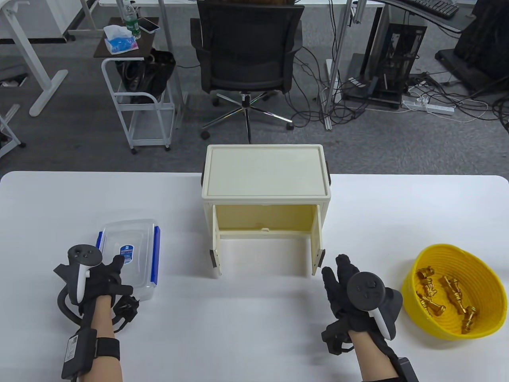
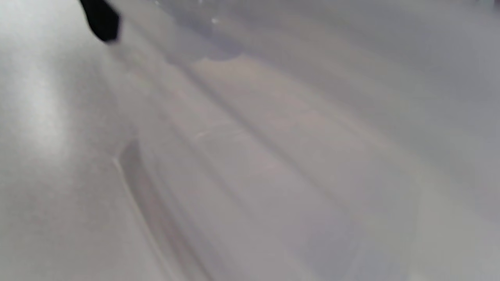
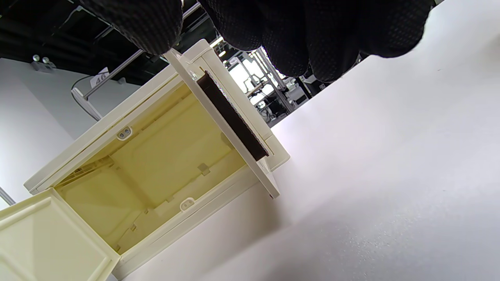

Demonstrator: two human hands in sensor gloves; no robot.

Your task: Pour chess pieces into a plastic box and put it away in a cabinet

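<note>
The plastic box (image 1: 129, 254) is found near the left edge of the desk (image 1: 254, 338), lid on, blue clips (image 1: 156, 254) along both long sides. The left hand (image 1: 99, 284) rests against its near end; whether the fingers grip cannot be told, the left wrist view being blurred. The right hand (image 1: 350, 288) is held over the desk beside the right door (image 1: 317, 250) of the cabinet (image 1: 265, 191), fingers extended together and holding nothing. The chess pieces (image 1: 445, 296) lie in the yellow bowl (image 1: 453, 254) near the right edge.

The step in hand is judged to be unlidding. All clips should be released first, with the base steadied against the desk, and the lid laid aside.

The box is clear, rigid and rectangular, with rounded corners. The bowl is ribbed. The pieces are glossy gold. The cabinet is matte cream plastic, both doors open.
</note>
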